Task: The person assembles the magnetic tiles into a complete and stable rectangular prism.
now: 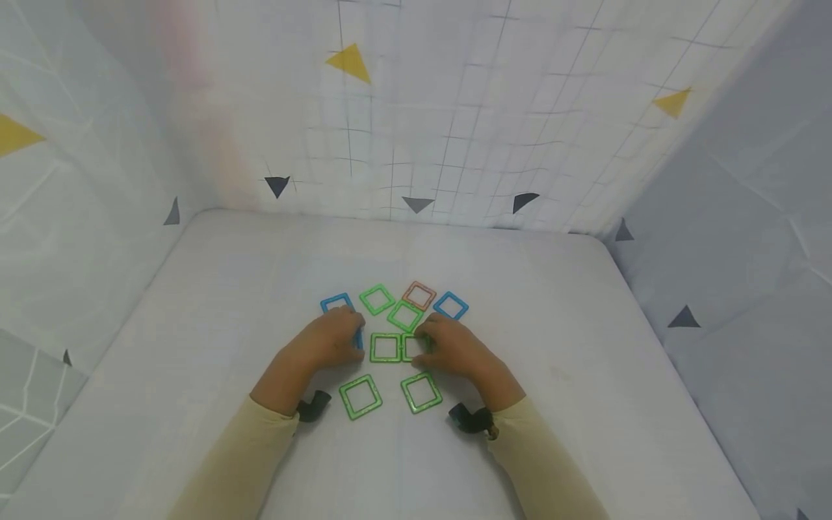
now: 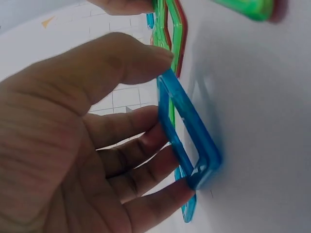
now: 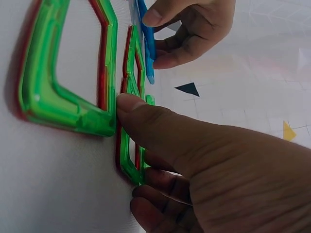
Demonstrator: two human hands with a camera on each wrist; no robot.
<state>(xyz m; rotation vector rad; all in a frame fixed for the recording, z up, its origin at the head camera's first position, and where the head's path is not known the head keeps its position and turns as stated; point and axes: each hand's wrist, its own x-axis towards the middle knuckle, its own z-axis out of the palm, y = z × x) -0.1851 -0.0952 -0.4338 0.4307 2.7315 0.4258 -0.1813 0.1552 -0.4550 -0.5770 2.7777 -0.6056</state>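
My left hand (image 1: 336,336) grips a blue square magnetic tile (image 2: 195,127), an open frame, between thumb and fingers. It stands tilted on edge, just left of two green square tiles lying side by side. My right hand (image 1: 451,345) pinches the right one of these, a green tile (image 1: 404,348), with the thumb on its near side and fingers on its far side. Its partner, the left green tile (image 1: 386,336), lies flat with its edge against it. Fingers cover the right side of the held green tile in the head view.
Behind lie a blue tile (image 1: 334,297), a green tile (image 1: 369,290), an orange-red tile (image 1: 426,287) touching another green one, and a second blue tile (image 1: 458,300). Nearer me are two green tiles (image 1: 367,411). The white table (image 1: 552,303) meets a patterned cloth wall behind.
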